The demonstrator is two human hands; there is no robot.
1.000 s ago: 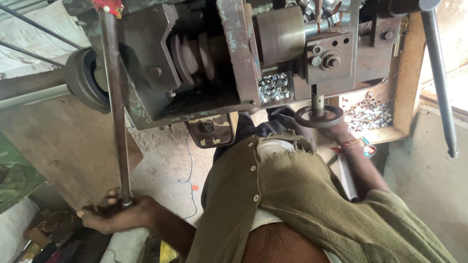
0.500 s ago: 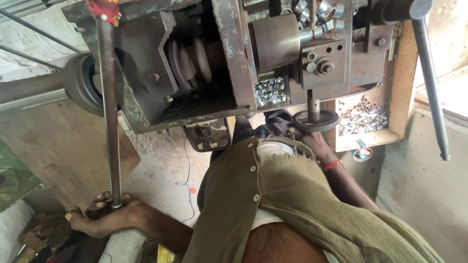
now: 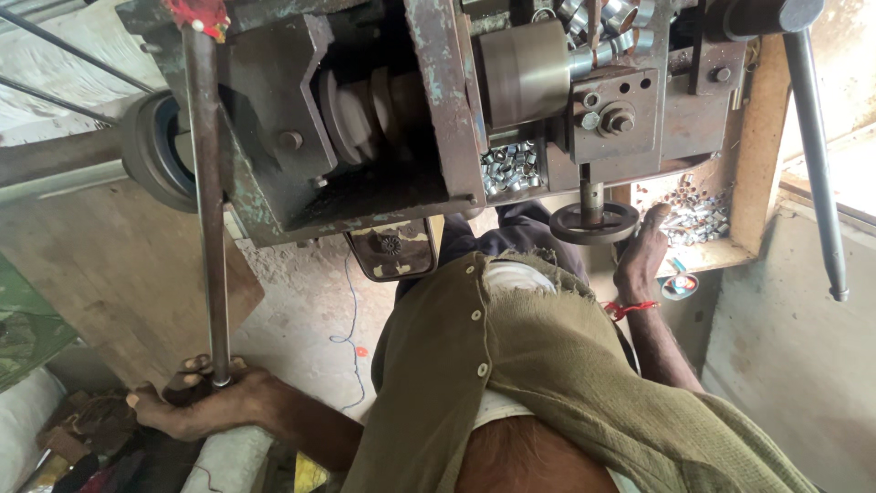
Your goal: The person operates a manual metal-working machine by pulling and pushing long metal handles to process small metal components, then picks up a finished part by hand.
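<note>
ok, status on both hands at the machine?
Left hand gripping long lever rod low end. Right hand on small handwheel. Nothing blocking either.

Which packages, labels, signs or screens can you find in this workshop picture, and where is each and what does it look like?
No screens or signs show.
Red tag: top of the long steel lever, ragged, red.
White sack: bottom left, bulging, plain.
Small round tin: beside the right hand, whitish with blue and red.
</note>
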